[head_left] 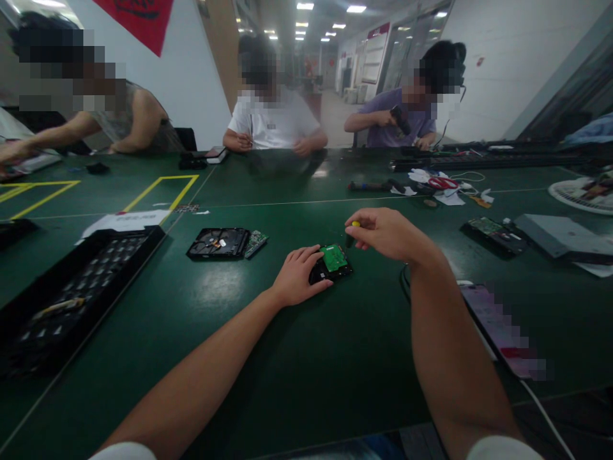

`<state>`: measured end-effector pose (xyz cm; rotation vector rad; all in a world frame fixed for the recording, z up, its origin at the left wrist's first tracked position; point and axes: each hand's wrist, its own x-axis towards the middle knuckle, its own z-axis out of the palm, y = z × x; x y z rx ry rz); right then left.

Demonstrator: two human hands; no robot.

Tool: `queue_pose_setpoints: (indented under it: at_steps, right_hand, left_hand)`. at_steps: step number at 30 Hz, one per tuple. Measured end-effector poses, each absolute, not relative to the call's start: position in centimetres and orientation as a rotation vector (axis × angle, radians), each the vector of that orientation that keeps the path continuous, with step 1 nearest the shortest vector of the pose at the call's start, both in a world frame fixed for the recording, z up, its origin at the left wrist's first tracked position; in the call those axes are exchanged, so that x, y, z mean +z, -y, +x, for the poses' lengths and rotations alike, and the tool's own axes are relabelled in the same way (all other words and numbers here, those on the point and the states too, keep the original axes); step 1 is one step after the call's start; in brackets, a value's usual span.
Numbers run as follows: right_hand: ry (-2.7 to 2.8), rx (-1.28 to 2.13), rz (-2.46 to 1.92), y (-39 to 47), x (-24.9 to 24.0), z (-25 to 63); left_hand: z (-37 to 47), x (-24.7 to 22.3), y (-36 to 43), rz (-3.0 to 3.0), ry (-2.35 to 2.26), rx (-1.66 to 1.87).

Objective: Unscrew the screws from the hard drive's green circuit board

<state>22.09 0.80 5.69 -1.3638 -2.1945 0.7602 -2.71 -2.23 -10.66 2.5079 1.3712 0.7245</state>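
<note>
A black drive with a green circuit board (pixel 334 258) lies on the green table (pixel 306 358). Over its left part rests my left hand (pixel 301 276), fingers wrapped round its edges. My right hand (pixel 376 233) is at the board's upper right corner, its fingers pinched on a small screwdriver with a yellow top (pixel 355 224); the tool points down at the drive's edge and its tip is too small to make out. Left of my hands sits another black drive (pixel 218 244), with a loose circuit board (pixel 257 243) beside it.
A long black tray (pixel 81 300) stands at the left. To the right lie a phone (pixel 502 332) with a cable, another drive (pixel 495 234) and a grey box (pixel 565 236). Tools and scraps lie farther back; three people sit across the table.
</note>
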Motion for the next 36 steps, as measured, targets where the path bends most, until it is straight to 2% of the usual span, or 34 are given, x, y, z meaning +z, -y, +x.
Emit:
queue_pose_setpoints:
  at_steps: [13,21,28,36]
  right_hand:
    - [2.231,0.265,-1.63,-0.9,5.7,20.9]
    - [2.389,0.14,-1.663,-1.0,5.1,20.2]
    - [2.49,0.25,-1.558,-0.8,4.7,20.5]
    - [2.465,0.133,-1.647,-0.4,5.2,19.8]
  left_hand:
    - [-2.7,-10.6,2.2,2.52,-1.37,0.704]
    - [-2.7,-10.7,2.2,2.513,-1.373,0.711]
    - [-2.7,-10.7,2.3,2.525,-1.365,0.707]
    - [-2.6,-10.8,2.2,2.515,-1.363,0.72]
